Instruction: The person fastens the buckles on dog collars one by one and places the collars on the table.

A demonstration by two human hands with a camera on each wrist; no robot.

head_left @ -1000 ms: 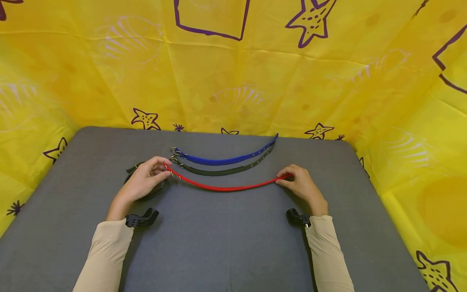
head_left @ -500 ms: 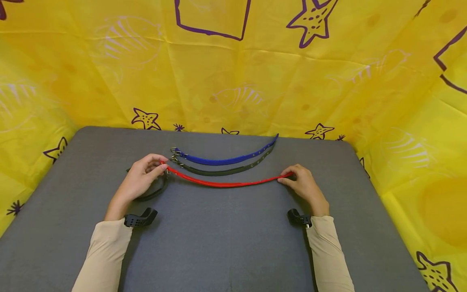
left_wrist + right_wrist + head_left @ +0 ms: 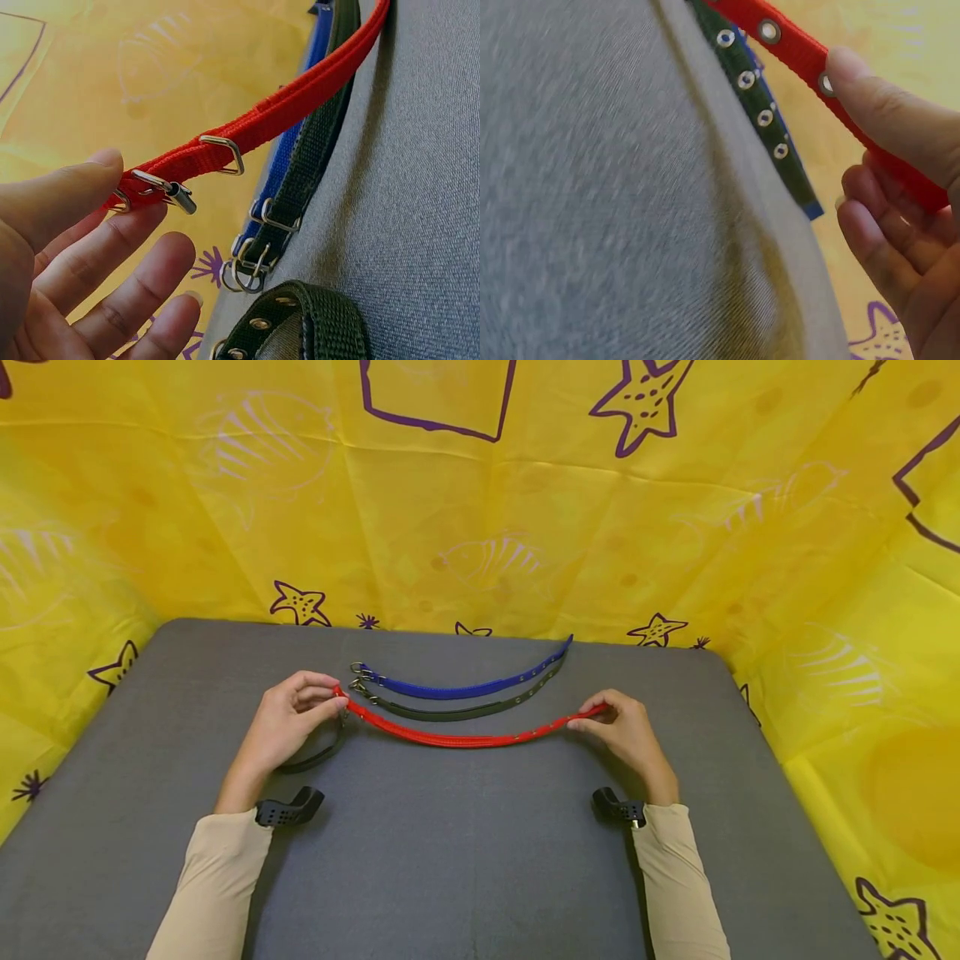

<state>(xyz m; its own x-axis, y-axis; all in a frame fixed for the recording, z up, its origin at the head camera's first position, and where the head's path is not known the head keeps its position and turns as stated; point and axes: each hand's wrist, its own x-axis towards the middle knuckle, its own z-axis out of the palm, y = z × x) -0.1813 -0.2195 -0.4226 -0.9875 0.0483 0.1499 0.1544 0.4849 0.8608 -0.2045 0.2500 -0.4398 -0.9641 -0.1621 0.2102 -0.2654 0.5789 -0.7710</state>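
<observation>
A red collar [image 3: 450,741] of webbing stretches between both hands and sags in the middle. My left hand [image 3: 288,718] pinches its buckle end; the metal buckle [image 3: 180,196] and a D-ring show in the left wrist view. At the other end, my right hand [image 3: 626,735] pinches the strap by the metal eyelets [image 3: 769,31]. Just behind the red strap, a dark green collar [image 3: 442,716] lies curved on the table. A blue collar [image 3: 450,693] lies along its far side, buckles to the left.
Another dark green collar [image 3: 337,322] lies looped on the grey table [image 3: 465,860] beneath my left hand, partly hidden by it. Yellow patterned cloth [image 3: 480,527] rises behind the table and at both sides.
The red collar's left end has moved slightly left and away from me with my left hand. Its strap has turned so more of its flat face shows.
</observation>
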